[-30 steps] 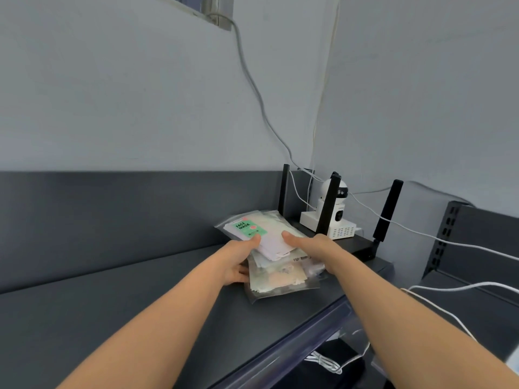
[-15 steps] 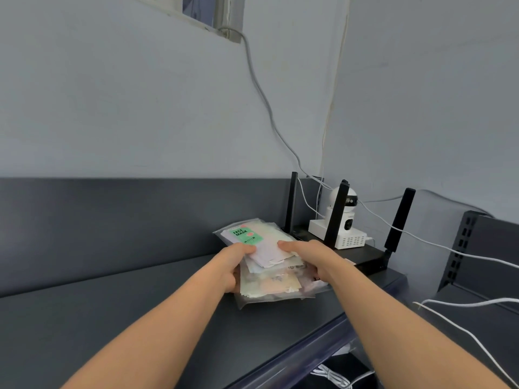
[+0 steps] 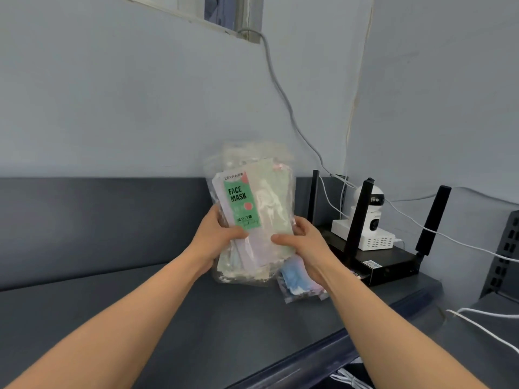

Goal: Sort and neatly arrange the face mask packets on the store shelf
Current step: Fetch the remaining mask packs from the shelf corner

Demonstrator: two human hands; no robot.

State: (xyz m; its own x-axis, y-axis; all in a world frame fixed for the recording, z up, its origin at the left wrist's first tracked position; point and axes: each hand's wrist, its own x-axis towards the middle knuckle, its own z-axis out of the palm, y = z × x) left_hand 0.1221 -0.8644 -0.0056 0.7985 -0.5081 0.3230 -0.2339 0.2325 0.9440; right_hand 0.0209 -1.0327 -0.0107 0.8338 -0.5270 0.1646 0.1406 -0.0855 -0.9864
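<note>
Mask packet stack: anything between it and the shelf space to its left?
Nothing visible. The left hand and right hand hold the mask packet stack upright; the shelf to its left shows no objects. Clutter is on the right: a blue packet by the stack's base, then the router.

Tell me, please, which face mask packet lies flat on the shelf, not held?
The blue packet below the right hand; the rest stand upright in a bundle gripped by that and the left hand.

Shelf (image 3: 140, 304): open surface left of packets (image 3: 252, 220); router (image 3: 387, 265) and camera (image 3: 370, 209) obstruct the right corner.
</note>
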